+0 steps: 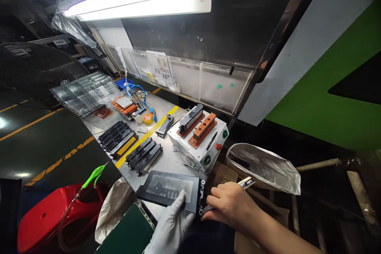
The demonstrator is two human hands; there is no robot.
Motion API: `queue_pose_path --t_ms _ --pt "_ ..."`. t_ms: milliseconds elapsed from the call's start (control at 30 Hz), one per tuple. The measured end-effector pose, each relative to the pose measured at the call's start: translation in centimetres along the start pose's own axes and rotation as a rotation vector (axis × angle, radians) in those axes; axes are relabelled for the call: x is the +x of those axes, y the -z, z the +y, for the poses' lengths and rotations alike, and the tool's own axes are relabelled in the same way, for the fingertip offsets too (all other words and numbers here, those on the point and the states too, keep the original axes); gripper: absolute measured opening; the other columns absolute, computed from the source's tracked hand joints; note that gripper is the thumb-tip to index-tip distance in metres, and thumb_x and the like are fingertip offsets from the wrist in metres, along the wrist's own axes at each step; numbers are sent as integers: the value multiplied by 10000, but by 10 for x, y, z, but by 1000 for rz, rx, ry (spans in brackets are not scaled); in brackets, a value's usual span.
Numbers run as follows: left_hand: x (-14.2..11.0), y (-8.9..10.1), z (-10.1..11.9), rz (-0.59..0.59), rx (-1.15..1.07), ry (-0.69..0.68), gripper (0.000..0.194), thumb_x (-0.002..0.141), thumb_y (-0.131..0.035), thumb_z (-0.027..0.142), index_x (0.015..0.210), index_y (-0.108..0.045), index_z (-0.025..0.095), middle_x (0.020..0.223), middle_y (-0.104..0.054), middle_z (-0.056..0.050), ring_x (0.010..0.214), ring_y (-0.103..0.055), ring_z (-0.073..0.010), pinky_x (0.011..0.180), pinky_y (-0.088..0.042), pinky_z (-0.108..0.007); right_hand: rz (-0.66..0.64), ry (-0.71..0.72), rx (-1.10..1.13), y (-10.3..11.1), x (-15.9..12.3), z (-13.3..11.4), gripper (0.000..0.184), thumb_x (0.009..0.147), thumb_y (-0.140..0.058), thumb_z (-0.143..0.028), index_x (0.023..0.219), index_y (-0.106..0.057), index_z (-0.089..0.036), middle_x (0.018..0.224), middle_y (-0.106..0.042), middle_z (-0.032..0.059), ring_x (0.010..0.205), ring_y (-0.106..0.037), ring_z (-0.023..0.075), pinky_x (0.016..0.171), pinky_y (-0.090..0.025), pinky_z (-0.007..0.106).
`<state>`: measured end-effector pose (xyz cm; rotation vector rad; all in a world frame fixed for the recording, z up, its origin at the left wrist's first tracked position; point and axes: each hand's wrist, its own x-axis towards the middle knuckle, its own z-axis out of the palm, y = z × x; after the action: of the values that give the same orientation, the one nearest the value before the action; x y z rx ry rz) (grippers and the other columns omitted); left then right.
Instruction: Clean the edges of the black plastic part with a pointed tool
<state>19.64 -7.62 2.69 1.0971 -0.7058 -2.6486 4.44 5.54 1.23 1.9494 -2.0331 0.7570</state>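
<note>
My left hand (172,222), in a white glove, grips the near edge of a flat black rectangular panel (168,188) lying at the front of the metal bench, thumb on top. My bare right hand (229,204) is curled at the panel's right end, fingers closed on a thin tool whose black-and-white tip (247,183) sticks out past the knuckles. Its fingertips touch a small metal bracket (204,208) on the panel's corner.
A white fixture box (199,139) with orange blocks, green buttons and a red button stands behind the panel. Black slotted trays (144,155) (116,137) lie left of a yellow stripe. A silver foil bag (264,164) sits right. A red stool (53,214) stands below left.
</note>
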Motion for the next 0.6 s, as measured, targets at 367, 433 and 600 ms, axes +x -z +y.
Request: queue_pose_path --t_ms 367,433,600 --pt "3 5 -2 47 -86 72 184 885 -633 160 1035 -724 107 1121 -746 -89 1285 -552 -241 1156 -398 -321 24 -31 92 1 -2 1 608 973 -301 -646 606 -509 -208 547 -542 -39 479 -469 115 487 -225 323" --pt "4 9 -4 68 -48 25 244 852 -669 158 1090 -709 125 1175 -728 -80 1345 -485 -245 1150 -410 -316 6 -96 95 2 -2 -1 600 944 -320 -681 659 -557 -209 576 -564 -31 502 -503 123 498 -245 316" --pt "-2 22 -3 72 81 -132 289 797 -689 76 1071 -721 164 1216 -712 -58 1422 -371 -211 1155 -392 -272 -47 -200 109 4 -2 -3 563 931 -350 -678 716 -597 -221 613 -587 -33 539 -547 135 528 -278 308"
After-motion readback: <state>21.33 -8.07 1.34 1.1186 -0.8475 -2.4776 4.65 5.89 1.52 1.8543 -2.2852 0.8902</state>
